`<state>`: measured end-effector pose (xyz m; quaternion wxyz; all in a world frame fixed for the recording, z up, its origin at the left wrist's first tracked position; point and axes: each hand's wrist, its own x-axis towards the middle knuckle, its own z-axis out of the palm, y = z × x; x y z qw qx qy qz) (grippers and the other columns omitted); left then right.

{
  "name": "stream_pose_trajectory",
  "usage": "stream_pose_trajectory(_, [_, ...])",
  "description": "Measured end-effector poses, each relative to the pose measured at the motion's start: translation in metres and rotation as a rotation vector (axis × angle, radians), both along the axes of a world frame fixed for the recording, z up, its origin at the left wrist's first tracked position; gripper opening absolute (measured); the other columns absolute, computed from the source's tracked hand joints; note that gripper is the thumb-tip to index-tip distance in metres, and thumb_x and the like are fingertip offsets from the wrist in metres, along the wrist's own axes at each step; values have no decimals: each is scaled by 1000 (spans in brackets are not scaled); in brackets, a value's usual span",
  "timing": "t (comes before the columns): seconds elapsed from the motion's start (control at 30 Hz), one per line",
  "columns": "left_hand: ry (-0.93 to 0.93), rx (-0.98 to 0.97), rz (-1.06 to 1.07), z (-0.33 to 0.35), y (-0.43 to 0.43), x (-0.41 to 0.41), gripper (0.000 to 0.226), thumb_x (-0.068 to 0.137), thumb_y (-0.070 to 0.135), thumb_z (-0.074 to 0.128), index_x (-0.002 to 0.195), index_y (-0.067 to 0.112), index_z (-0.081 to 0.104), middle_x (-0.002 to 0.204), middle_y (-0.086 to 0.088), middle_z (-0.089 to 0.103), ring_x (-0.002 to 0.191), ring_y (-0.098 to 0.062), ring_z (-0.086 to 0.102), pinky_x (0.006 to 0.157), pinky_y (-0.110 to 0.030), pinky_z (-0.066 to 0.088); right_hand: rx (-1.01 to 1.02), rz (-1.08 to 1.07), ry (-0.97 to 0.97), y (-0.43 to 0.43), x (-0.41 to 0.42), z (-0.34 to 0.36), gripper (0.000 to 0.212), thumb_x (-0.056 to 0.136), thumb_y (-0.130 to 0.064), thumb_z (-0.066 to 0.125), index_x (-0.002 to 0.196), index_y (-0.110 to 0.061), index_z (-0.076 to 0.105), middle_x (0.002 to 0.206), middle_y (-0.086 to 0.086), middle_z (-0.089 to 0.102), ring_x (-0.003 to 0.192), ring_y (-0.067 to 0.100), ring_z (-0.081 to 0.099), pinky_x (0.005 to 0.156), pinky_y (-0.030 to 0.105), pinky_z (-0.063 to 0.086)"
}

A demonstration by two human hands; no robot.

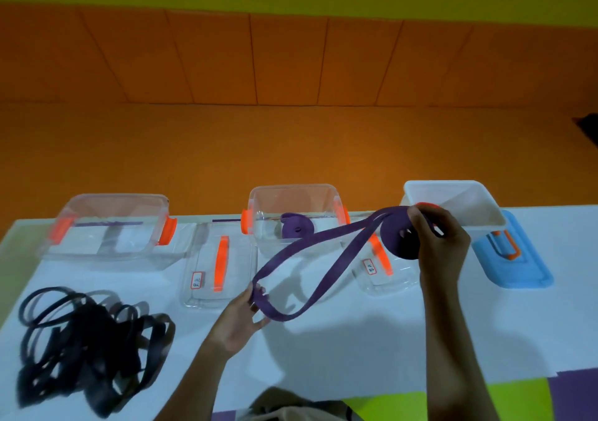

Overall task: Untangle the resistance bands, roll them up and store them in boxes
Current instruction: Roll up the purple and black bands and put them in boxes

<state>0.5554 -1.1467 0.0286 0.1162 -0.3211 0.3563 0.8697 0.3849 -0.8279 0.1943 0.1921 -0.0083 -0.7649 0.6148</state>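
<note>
A white tabletop [356, 339] fills the lower part of the head view, set against an orange padded wall. On its left lies the largest item, a tangled heap of black rubber resistance bands [87, 339], untouched by either hand. Along the far edge stand three boxes: a clear plastic box with orange latches [113, 199] on the left, a second clear orange-latched box [291, 189] in the middle holding one finished purple roll [296, 229], and a white opaque box [453, 182] on the right. A blue lid [517, 268] lies by the white box, and two clear lids with orange handles [207, 259] [385, 275] lie in front of the clear ones. The flat, stretchy purple band [323, 235] being worked hangs above the table between the hands, its long axis slanting from near-left to far-right. The right hand [443, 242] grasps the wound coil [398, 236] of that purple band, fingers curled over its rim, just in front of the white box. The left hand [242, 317] pinches the loose loop at its far bend, low and nearer the body. The unrolled length is a doubled strip, and its two runs appear to cross near the coil. Winding likely continues toward the left hand, so that hand should feed the strip flat. The middle box lies just left of the coil, nearest the right hand.
</note>
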Motion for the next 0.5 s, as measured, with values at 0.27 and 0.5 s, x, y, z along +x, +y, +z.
stream_pose_trajectory(0.27, [-95,-30,24,3,-9,16,41,109,48,48,103,13,69,121,-12,73,126,-27,63,116,-65,37,26,78,14,-21,10,3,10,90,-17,79,93,-26,77,92,-14,77,91,10,72,84,34,61])
stream_pose_trajectory(0.5, [-189,-565,-59,33,1,-6,25,105,30,61,125,16,65,134,-10,67,129,-29,58,108,-45,43,83,267,96,-40,23,34,11,87,-8,79,95,-16,78,90,-15,78,84,6,72,70,12,52])
